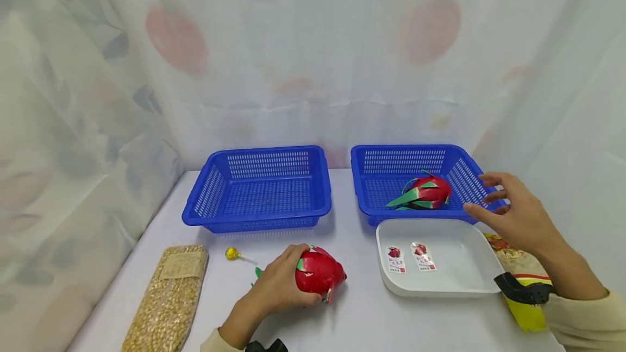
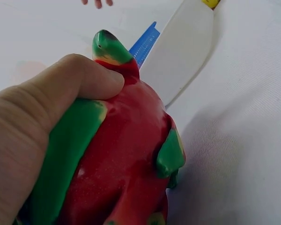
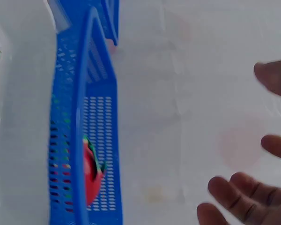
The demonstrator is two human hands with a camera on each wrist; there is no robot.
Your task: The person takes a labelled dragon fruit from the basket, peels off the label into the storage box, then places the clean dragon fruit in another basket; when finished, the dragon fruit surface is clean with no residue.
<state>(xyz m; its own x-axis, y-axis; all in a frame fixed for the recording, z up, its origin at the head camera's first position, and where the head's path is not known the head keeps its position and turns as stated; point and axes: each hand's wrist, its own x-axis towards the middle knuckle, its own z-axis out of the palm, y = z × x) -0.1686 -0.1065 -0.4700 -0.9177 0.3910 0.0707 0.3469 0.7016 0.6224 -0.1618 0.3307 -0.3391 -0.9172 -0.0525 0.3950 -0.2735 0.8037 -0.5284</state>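
My left hand (image 1: 280,281) grips a red dragon fruit (image 1: 321,271) with green scale tips, low over the front middle of the table. In the left wrist view the thumb (image 2: 100,83) presses on the fruit's red skin near a green-tipped scale. My right hand (image 1: 520,216) holds nothing and hovers, fingers spread, by the right rim of the right blue basket (image 1: 359,178). A second dragon fruit (image 1: 432,192) lies inside that basket. Below the hand is a white tray (image 1: 464,254) with two dragon fruit stickers (image 1: 421,251) in it, close against the basket's front.
Another blue basket (image 1: 266,148) stands at the back left. A bag of yellow kernels or beans (image 1: 168,297) lies at the front left, with a yellow lollipop (image 1: 232,253) beside it. A yellow packet (image 1: 525,308) sits partly under the right arm. White curtains (image 1: 313,69) surround the table.
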